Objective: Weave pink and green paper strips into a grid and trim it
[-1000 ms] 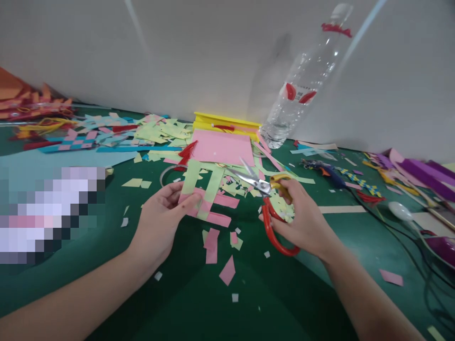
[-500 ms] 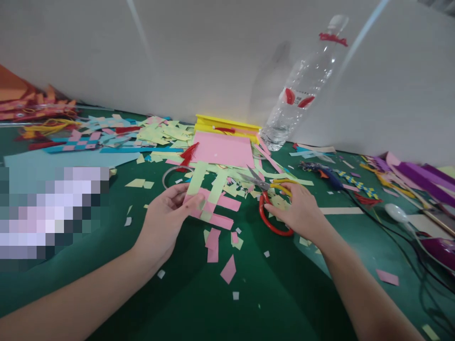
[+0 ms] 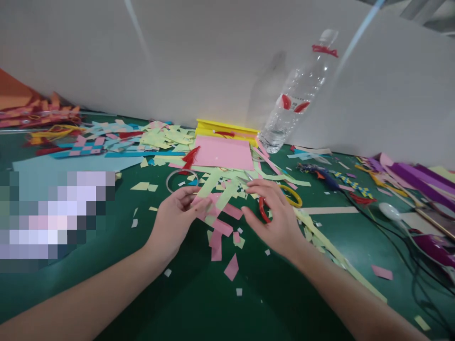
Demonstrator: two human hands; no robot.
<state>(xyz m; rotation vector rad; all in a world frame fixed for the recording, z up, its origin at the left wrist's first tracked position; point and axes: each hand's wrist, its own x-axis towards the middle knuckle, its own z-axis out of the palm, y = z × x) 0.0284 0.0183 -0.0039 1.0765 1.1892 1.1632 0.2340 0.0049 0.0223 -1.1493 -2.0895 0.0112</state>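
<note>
My left hand (image 3: 176, 219) pinches the left edge of a woven piece of pink and green paper strips (image 3: 221, 201), held just above the green table (image 3: 199, 303). My right hand (image 3: 272, 215) hovers empty with fingers spread, reaching toward the right side of that woven piece. Scissors with red and yellow handles (image 3: 293, 201) lie on the table behind my right hand, mostly hidden by it. Cut pink scraps (image 3: 232, 267) lie below the woven piece.
A clear plastic bottle (image 3: 296, 102) leans against the white wall. A pink sheet (image 3: 222, 152) and yellow stack (image 3: 227, 128) lie behind. Paper scraps (image 3: 106, 137) clutter the left; purple strips (image 3: 423, 175), cables (image 3: 408, 246) and a braided strip (image 3: 350, 182) sit right. A tape ring (image 3: 177, 176) lies near my left hand.
My right hand set the scissors down on the table, let go, and moved left toward the woven paper. My left hand kept its hold and tilted the piece slightly.
</note>
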